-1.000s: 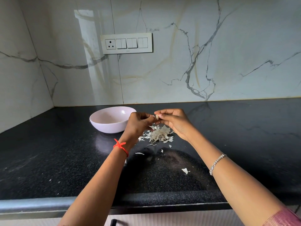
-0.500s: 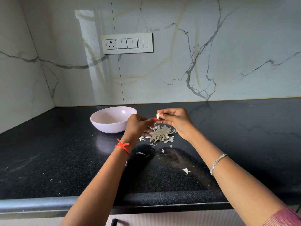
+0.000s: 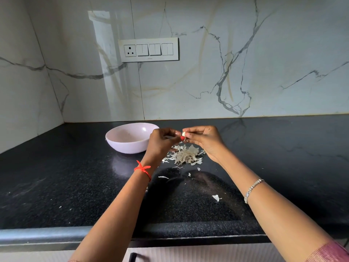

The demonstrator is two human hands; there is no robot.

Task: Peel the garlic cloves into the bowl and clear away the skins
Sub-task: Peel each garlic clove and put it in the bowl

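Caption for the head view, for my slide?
Peeling: right hand holds a garlic clove, left hand picks at it, above the pile of skins on the black counter beside a pale bowl.

The garlic clove (image 3: 183, 133) shows only as a small white tip between the fingertips of the left hand (image 3: 162, 142) and right hand (image 3: 204, 140), the left hand covers the bowl's (image 3: 120, 142) right rim, what lies in the bowl is too faint to tell, and the bottom edge cuts off a dark handle (image 3: 133, 257).
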